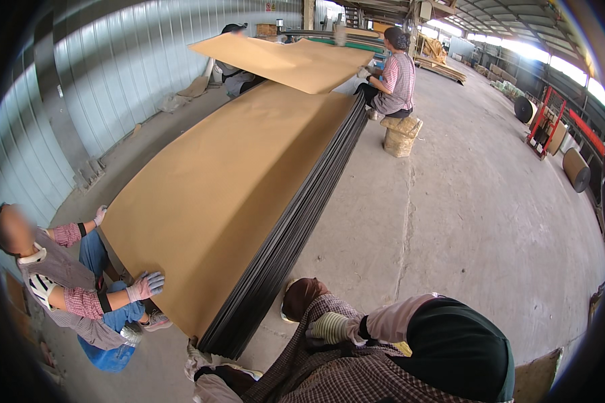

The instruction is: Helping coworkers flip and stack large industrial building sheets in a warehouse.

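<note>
A long stack of large brown sheets with dark layered edges lies in front of me, low over the floor. My left hand, in a pale glove, is at the stack's near corner and seems to touch it; its fingers are too small and shadowed to make out. My right hand, in a striped yellowish glove, rests by my knee over the checkered apron, away from the stack. Its fingers are mostly hidden. At the far end, a loose brown sheet is raised above the stack between two co-workers.
A co-worker sits at the stack's left near end, one gloved hand spread on the top sheet. Another co-worker sits on a wrapped bundle at the far right. A red hand truck and large rolls stand along the right.
</note>
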Available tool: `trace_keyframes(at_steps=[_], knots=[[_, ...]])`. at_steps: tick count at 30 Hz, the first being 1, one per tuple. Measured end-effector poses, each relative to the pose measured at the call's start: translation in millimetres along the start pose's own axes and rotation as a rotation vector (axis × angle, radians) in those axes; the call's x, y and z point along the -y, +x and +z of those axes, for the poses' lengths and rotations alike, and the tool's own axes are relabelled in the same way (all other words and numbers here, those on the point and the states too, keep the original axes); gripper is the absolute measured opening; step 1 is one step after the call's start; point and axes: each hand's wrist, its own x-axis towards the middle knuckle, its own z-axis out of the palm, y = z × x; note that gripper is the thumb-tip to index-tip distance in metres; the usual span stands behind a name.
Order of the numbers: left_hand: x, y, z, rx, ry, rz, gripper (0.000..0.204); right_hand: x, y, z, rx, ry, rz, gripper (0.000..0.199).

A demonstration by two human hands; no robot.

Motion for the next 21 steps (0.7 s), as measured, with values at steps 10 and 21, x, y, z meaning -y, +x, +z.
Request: trace_keyframes(at_steps=[10, 21], knots=[[-6.3, -8.7, 13.6, -0.122, -0.001, -0.084, 0.04, -1.4, -1.4, 0.5, -0.023, 0.032, -0.014, 0.027], [-15.4, -38.0, 20.8, -0.225, 1.01, 0.042, 0.05, -8.0, 0.8, 1.2, 0.104, 0.011, 0.047, 0.034]])
